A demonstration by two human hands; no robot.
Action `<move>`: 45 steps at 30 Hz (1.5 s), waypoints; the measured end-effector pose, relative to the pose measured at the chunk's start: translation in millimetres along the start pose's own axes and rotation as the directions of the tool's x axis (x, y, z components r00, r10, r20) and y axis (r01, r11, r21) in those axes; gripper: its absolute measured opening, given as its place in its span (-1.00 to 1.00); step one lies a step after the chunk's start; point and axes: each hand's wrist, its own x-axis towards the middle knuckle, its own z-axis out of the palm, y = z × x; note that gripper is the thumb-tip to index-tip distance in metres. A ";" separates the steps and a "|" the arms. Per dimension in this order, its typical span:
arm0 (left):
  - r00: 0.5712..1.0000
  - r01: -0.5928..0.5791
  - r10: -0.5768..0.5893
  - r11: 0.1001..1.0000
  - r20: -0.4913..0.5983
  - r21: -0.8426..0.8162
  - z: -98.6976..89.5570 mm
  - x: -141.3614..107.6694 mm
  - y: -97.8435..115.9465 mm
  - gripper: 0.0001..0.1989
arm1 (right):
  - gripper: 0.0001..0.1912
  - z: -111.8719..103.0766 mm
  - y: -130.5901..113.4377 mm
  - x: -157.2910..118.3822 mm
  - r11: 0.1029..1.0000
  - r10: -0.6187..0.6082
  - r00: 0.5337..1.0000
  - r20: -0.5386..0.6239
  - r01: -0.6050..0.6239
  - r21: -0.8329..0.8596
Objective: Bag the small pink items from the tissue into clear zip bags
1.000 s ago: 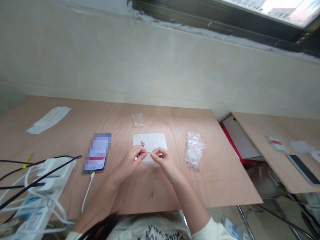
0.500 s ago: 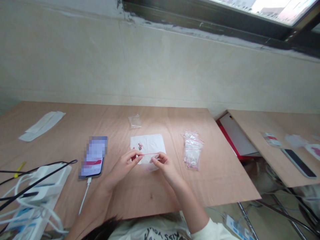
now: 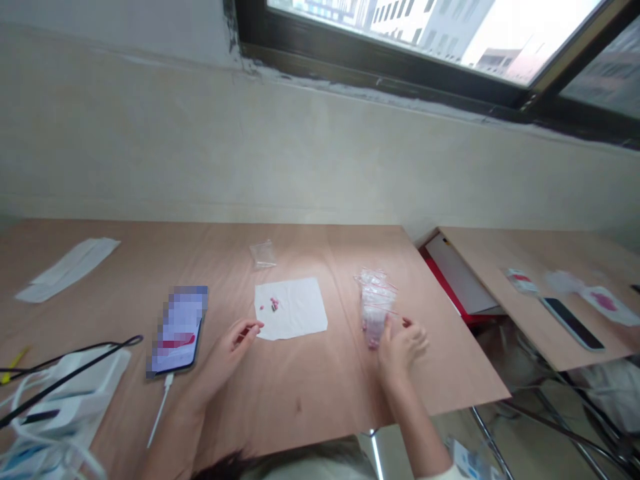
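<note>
My left hand rests by the left edge of a white paper sheet. Its thumb and index finger are drawn together, and I see nothing between them. A few small pink and dark pieces lie on the sheet. Over on the right, my right hand has its thumb and fingers closed on a clear zip bag with a red seal line. That bag overlaps the near part of a pile of similar zip bags, some with pink contents. The fingers partly cover it.
A single clear bag lies behind the sheet. To the left are a phone on a white charging cable, a power strip with tangled cords, and folded white paper. A second table with another phone stands right.
My right hand has carried the zip bag from over the sheet rightward to the pile. My left hand has let go of the bag and shifted slightly left. The view has tilted up.
</note>
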 end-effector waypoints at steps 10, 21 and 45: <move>1.000 0.001 0.000 0.998 0.004 -0.071 3.8 0.8 -2.8 -0.77 | -0.57 85.3 -183.2 -33.4 0.775 -0.613 0.650 0.449 0.385 0.501; 1.000 0.017 -0.016 1.000 0.007 -0.021 -8.8 -2.8 -15.2 -0.76 | -0.78 122.9 -224.5 -29.7 0.816 -0.519 0.686 0.510 0.221 0.533; 0.999 -0.024 0.027 0.995 0.031 -0.099 0.1 -13.1 31.6 -0.82 | -0.76 -0.7 -113.4 -51.8 0.719 -0.305 0.638 0.708 -0.333 0.610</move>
